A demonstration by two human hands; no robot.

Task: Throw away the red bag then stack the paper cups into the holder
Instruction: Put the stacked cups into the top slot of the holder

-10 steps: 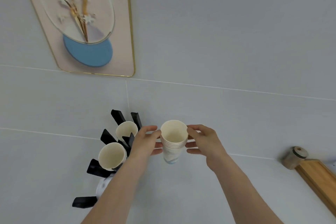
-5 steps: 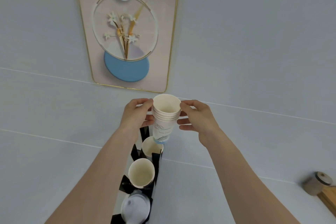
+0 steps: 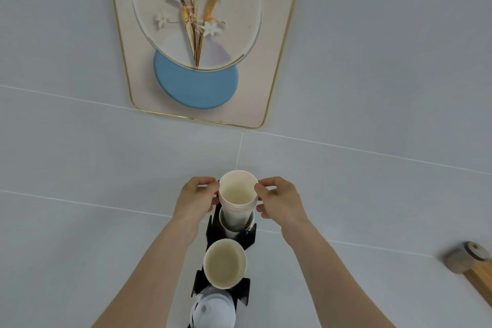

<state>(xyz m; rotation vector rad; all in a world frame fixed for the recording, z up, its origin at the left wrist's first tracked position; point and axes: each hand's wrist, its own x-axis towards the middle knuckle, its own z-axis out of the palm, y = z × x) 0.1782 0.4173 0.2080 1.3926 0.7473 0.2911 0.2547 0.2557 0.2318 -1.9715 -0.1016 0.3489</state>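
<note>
Nearest you, a white lidded cup [image 3: 213, 311] and an open paper cup [image 3: 225, 263] occupy the black holder [image 3: 249, 238]. Your left hand [image 3: 195, 201] and right hand [image 3: 279, 202] pinch the nested cup stack [image 3: 237, 196], seated in the far cup. Beyond hangs a framed picture [image 3: 202, 34].

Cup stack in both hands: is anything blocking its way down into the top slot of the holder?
Nothing visible blocks it. The cup stack, held by the left hand and right hand, is already entering the cup seated in the black holder.
</note>
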